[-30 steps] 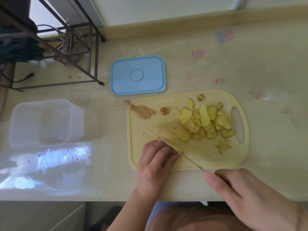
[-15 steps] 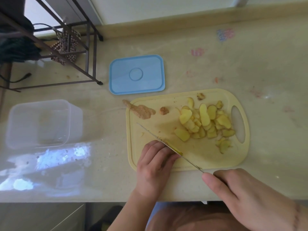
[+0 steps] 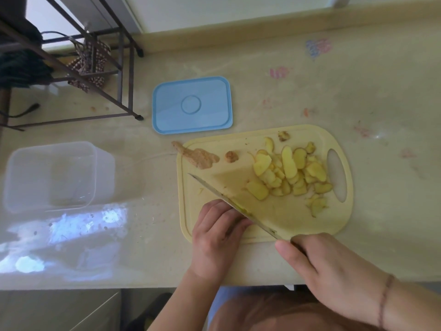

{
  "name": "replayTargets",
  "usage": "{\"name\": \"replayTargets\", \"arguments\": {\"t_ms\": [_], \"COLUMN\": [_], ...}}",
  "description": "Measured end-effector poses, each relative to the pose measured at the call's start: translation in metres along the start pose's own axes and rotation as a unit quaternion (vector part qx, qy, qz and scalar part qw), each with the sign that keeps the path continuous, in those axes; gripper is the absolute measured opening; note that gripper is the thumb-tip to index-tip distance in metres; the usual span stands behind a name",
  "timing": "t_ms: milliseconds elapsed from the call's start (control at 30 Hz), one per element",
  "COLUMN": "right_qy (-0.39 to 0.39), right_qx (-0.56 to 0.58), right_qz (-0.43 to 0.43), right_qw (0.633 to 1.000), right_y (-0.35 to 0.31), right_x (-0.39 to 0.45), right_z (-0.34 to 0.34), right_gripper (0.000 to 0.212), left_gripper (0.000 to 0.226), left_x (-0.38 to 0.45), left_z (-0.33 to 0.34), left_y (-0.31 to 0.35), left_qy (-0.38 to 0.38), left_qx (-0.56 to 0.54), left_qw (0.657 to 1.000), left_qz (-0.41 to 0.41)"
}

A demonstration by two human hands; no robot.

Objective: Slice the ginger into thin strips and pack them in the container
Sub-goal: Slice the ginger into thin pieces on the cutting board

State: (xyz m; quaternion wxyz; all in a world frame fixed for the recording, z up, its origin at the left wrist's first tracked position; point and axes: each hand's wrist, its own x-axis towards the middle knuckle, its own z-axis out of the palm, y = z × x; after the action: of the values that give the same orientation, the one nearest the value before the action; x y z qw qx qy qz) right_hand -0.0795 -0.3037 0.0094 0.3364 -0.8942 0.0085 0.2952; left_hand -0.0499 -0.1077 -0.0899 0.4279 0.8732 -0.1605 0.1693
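On the counter [image 3: 298, 96] lie a clear container [image 3: 51, 175], a board [image 3: 281, 218] piled with ginger slices [image 3: 290, 173], the right hand [image 3: 334, 271] gripping a knife [image 3: 229, 199], and the left hand [image 3: 214, 232] curled over hidden ginger.

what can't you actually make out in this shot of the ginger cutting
All from the head view:
- The ginger piece being cut: hidden under the left hand and the knife blade.
- The knife handle: covered by the right hand.
- The clear container: washed out by glare, so whether it holds anything is unclear.
- The dark rack at upper left: cut off by the frame edge.
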Motion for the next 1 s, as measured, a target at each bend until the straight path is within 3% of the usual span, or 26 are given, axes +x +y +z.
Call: {"name": "replayTargets", "arguments": {"t_ms": [233, 533, 1000], "right_qy": [-0.013, -0.024, -0.024], "right_qx": [0.008, 0.058, 0.026], "right_qz": [-0.008, 0.013, 0.000], "right_qw": [1.000, 0.998, 0.999], "right_y": [-0.005, 0.018, 0.003], "right_x": [0.026, 0.027, 0.029], "right_z": [0.006, -0.009, -0.003], "right_gripper": [0.065, 0.073, 0.067], "left_gripper": [0.010, 0.016, 0.014], "left_x": [-0.001, -0.002, 0.000], "left_z": [0.001, -0.001, 0.000], "left_y": [-0.002, 0.001, 0.004], "left_qy": [-0.012, -0.016, -0.014], "left_qx": [0.002, 0.024, 0.025], "left_qw": [1.000, 1.000, 0.999], "left_qz": [0.009, 0.007, 0.015]}}
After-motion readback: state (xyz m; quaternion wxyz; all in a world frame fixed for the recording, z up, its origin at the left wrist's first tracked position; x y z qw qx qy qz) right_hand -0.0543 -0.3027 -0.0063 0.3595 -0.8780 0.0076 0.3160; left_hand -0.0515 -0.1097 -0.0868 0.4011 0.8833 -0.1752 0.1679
